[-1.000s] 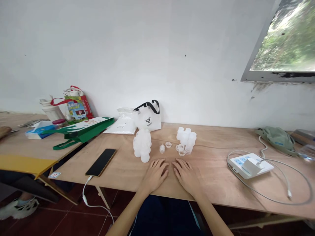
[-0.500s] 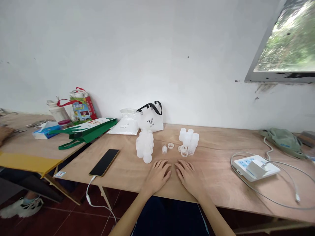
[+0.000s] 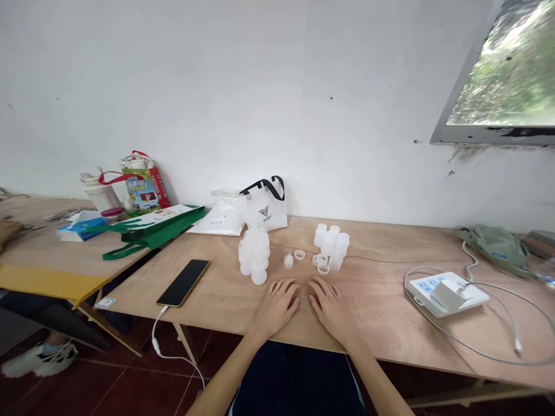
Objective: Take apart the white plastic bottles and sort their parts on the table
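Note:
My left hand [image 3: 276, 305] lies flat on the wooden table, palm down with its fingers stretched forward and nothing in it. Beside it, my right hand [image 3: 328, 305] rests the same way, also holding nothing. Just beyond my left fingertips stands a cluster of whitish plastic pieces with round faces [image 3: 254, 252]. A small clear nozzle-shaped cap [image 3: 288, 261] sits between the two groups. Past my right hand are several translucent cups or jars [image 3: 332, 242], with clear plastic rings [image 3: 323, 269] lying next to them and another ring [image 3: 299, 254] to their left.
A phone [image 3: 184, 283] on a white cable lies to the left. At the back stand a white bag with black handles [image 3: 265, 208] and a white plastic package [image 3: 219, 219]. On the right are a white power strip [image 3: 446, 293], looped cable and a green cloth item [image 3: 498, 249].
Both hands stay flat in the same place on the table. The view has shifted very slightly; no object has been moved.

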`<control>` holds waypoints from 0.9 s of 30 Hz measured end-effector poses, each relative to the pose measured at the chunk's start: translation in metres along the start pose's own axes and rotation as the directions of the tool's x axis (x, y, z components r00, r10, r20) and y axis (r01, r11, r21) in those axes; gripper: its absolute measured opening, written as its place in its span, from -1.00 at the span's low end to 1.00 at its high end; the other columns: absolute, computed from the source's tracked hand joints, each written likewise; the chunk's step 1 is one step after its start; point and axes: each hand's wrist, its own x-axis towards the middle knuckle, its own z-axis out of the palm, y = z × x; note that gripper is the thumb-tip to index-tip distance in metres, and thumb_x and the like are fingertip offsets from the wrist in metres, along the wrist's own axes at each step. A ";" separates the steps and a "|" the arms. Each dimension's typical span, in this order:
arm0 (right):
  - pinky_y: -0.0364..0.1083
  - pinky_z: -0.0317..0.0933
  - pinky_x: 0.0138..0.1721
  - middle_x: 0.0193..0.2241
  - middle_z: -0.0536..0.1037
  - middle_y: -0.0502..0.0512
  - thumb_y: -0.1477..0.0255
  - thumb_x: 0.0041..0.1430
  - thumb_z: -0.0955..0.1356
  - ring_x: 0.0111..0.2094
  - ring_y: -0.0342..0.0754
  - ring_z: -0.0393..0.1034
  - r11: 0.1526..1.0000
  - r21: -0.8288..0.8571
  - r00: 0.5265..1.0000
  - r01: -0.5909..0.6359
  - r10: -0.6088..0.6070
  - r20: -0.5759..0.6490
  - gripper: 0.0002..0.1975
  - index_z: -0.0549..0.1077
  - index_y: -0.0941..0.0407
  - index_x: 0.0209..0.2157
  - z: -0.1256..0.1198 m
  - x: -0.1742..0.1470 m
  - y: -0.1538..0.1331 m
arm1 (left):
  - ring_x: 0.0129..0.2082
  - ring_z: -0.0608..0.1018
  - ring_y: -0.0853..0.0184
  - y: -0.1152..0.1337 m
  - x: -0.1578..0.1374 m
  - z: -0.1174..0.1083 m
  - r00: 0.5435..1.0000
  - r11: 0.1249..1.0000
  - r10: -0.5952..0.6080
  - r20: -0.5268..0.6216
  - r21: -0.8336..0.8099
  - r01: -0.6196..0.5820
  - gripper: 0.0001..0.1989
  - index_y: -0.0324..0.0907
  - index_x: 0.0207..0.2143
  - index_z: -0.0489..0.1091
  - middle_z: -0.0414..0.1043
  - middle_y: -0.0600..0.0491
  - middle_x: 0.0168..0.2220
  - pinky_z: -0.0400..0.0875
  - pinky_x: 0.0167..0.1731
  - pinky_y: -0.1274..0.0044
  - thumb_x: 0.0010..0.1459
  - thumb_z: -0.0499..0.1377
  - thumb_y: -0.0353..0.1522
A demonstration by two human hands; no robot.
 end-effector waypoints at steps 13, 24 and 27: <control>0.09 0.43 -0.22 0.02 0.40 0.23 0.25 0.41 0.19 -0.27 0.04 0.48 0.871 0.376 0.888 -0.317 0.411 -0.204 -0.73 0.25 0.04 0.06 -0.014 0.005 -0.001 | 0.13 0.52 0.01 0.046 0.107 0.005 0.970 0.980 0.082 0.230 0.160 -0.121 -0.45 -0.12 0.27 0.14 -0.09 -0.17 0.48 0.55 -0.17 0.36 0.24 0.10 -0.49; 0.16 0.42 -0.10 0.05 0.43 0.26 0.25 0.36 0.22 -0.13 0.13 0.48 0.836 0.441 0.876 -0.326 0.442 -0.190 -0.59 0.17 0.05 0.17 -0.005 0.006 0.006 | 0.06 0.51 0.07 0.038 0.109 0.027 0.971 0.970 0.118 0.208 0.183 -0.158 -0.79 -0.18 0.02 0.29 0.33 -0.18 0.11 0.53 -0.14 0.36 0.40 -0.02 -0.44; 0.15 0.44 -0.17 0.01 0.45 0.25 0.23 0.37 0.22 -0.22 0.10 0.50 0.810 0.479 0.860 -0.337 0.472 -0.192 -0.53 0.14 0.06 0.23 -0.007 0.005 0.004 | 0.02 0.53 0.09 0.042 0.101 0.030 0.980 0.977 0.099 0.174 0.171 -0.129 -0.78 -0.18 0.02 0.29 0.34 -0.20 0.10 0.54 -0.16 0.35 0.41 -0.06 -0.45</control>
